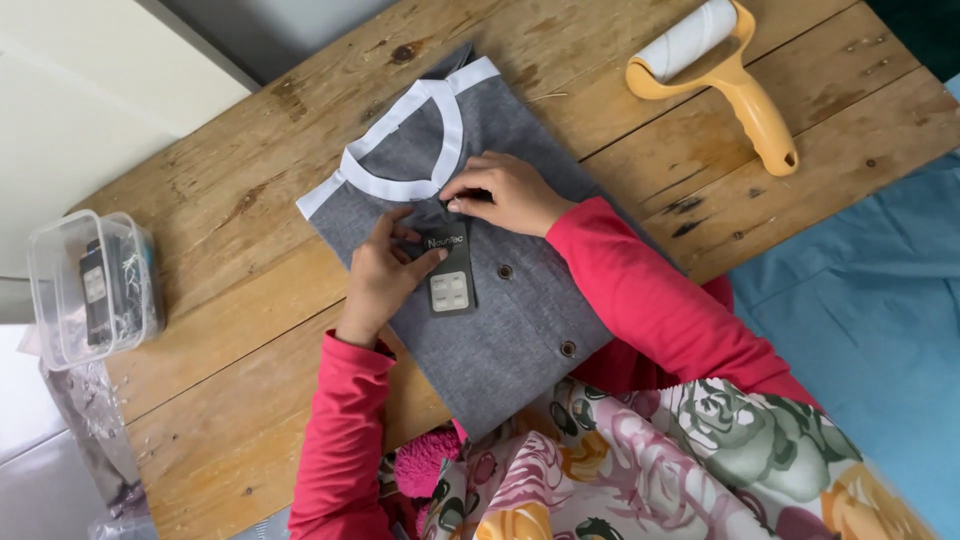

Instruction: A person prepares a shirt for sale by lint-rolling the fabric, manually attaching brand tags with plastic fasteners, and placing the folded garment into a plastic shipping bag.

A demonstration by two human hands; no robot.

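Note:
A folded grey shirt (520,320) with a white collar band (440,150) and dark buttons lies on the wooden table (230,210). A dark hang tag (450,285) rests on its front below the neckline. My left hand (382,272) grips the tag's left edge with thumb and fingers. My right hand (505,192) pinches at the top of the tag, by the placket just under the collar. Both arms wear pink-red sleeves.
A yellow-handled lint roller (725,75) lies at the table's far right. A clear plastic box (90,285) with small items sits at the left edge, above a plastic bag (95,430). Blue cloth (870,310) lies to the right. Flowered fabric (650,470) covers my lap.

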